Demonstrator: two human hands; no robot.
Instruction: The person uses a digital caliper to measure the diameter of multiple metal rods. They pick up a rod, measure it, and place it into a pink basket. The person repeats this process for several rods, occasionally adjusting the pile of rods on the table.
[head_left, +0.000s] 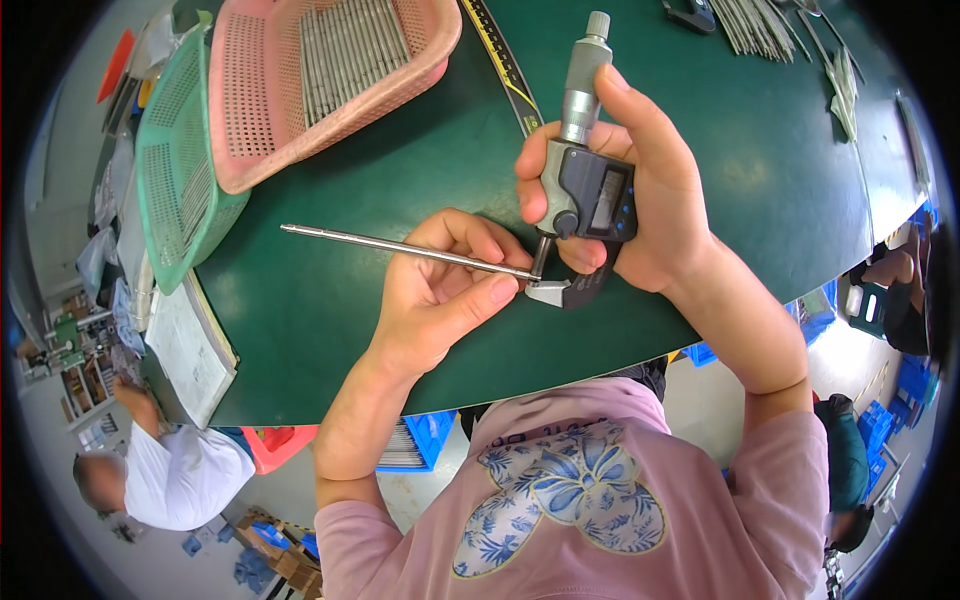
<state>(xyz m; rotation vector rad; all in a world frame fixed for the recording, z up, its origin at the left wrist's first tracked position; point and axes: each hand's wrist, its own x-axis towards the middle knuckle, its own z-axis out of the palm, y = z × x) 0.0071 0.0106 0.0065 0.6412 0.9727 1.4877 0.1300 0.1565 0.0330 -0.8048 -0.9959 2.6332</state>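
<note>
My right hand (655, 185) is closed around a digital micrometer (585, 185), its thumb up by the silver thimble and its fingers wrapped about the frame. The grey display faces up. My left hand (435, 290) pinches a thin metal rod (375, 241) between thumb and fingers. The rod points out to the left, and its right end lies at the gap between the micrometer's spindle and anvil. Whether both jaws touch the rod is too small to tell. Both hands are held over the green table (330, 345).
At the far left, a pink basket (245, 115) holds many metal rods, beside a green basket (165, 225). Papers (190, 350) lie at the left edge. A black-and-yellow ruler (500, 60) lies behind the micrometer. More rods (745, 28) lie far right. People sit on both sides.
</note>
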